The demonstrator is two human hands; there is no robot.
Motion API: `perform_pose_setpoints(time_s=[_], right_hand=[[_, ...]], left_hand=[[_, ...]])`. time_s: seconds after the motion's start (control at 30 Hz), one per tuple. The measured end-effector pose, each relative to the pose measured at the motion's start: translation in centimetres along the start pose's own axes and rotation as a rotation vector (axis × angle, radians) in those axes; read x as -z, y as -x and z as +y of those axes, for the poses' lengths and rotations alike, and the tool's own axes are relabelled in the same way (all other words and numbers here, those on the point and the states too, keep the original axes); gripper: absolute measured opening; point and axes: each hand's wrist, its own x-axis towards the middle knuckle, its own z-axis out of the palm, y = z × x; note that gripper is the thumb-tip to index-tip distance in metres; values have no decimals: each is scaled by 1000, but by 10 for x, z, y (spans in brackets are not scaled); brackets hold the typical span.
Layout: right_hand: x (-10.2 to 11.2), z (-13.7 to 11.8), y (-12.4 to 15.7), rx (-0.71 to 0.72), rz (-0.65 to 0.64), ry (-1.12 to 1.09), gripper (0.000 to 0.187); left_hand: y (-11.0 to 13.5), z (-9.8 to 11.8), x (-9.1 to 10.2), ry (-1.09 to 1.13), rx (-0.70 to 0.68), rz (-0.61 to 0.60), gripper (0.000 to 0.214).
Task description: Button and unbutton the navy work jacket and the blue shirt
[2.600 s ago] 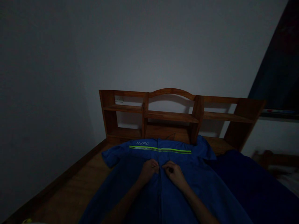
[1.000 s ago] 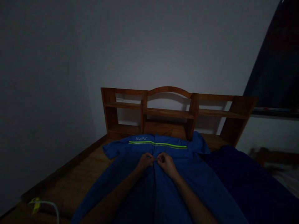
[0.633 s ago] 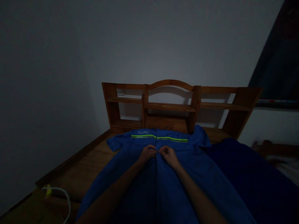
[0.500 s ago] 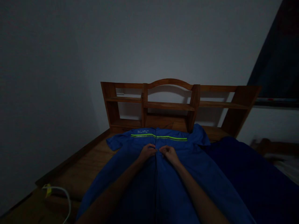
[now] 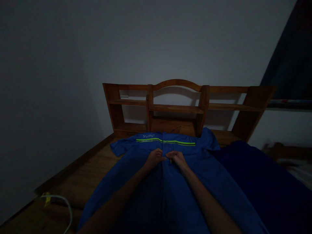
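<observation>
A blue short-sleeved work shirt [image 5: 136,169] lies spread out, front side up, its sleeves toward the shelf. A bright yellow-green stripe crosses its chest, with the letters NJPC above it on the left. Below the stripe, my left hand [image 5: 154,158] is closed on the left front edge beside the centre opening. My right hand [image 5: 177,158] pinches the cloth of the other front edge, its thumb and finger close to my left thumb. Dim light hides any button or fastener between the fingertips.
Behind the shirt stands a wooden headboard shelf [image 5: 176,109] against a pale wall. Dark blue cloth [image 5: 258,182] lies at the right. A white cable [image 5: 68,204] with a yellow tag curves over the wooden boards [image 5: 90,169] at the lower left.
My hands have drawn slightly closer together at the shirt's front opening, the thumb tips now nearly touching. The camera view has shifted a little.
</observation>
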Motion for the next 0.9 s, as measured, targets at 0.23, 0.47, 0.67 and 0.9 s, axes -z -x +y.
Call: perform_pose_setpoints(time_s=[0.23,0.47,0.67,0.9], right_hand=[[-1,9,-4,29,-18,7,23],[3,-33,30,213,37,168,23],[-5,-69,126,479,41,606,21],[-24,-32,161,416,141,694,23]], left_hand=[[7,4,-5,-157,-5,-8,23],[26,26,-7,-109,225,-132,27],[103,38,1,-342,-50,-286,23],[130,36,-24,-631,-188,-47,19]])
